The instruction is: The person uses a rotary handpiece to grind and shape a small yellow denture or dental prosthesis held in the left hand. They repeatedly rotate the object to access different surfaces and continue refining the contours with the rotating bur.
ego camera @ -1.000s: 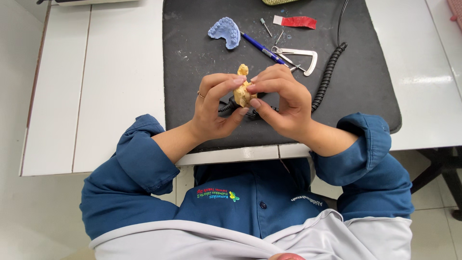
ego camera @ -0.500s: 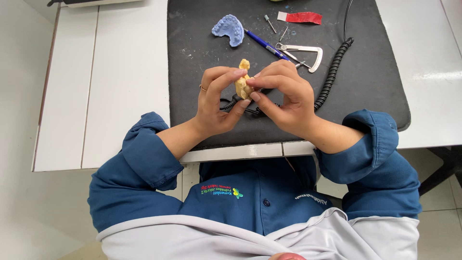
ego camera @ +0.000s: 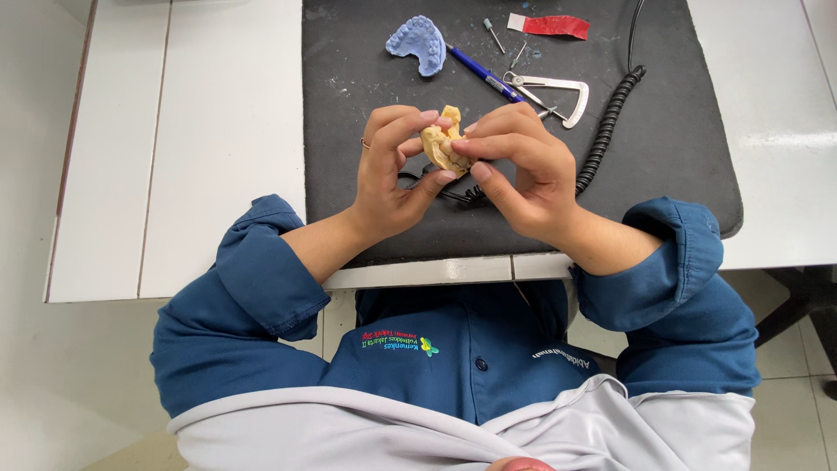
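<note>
A pale yellow dental cast [ego camera: 442, 139] sits between the hands. On the black mat [ego camera: 680, 157], near its far edge, lie a light blue cast [ego camera: 419, 42], a dark blue pen [ego camera: 479, 73], a red strip [ego camera: 554, 25], silver calipers [ego camera: 558, 92] and a black coiled cord [ego camera: 608, 131]. White table [ego camera: 192, 131]; blue sleeves [ego camera: 261, 279].

cast [ego camera: 441, 139]: mostly covered by the fingers of the left hand [ego camera: 392, 170] and right hand [ego camera: 523, 170]; only a yellow top and side show.
dark tool [ego camera: 436, 187]: under the hands, shape cannot be told.
coiled cord [ego camera: 606, 131]: lower end hidden behind the right hand; its thin upper lead cut by the top edge.
mat [ego camera: 680, 157]: top cut by the frame.
counter [ego camera: 218, 131]: cut at top and right.
small bits [ego camera: 495, 37]: too small to tell.
pen [ego camera: 479, 74]: one end under the caliper [ego camera: 558, 92].
</note>
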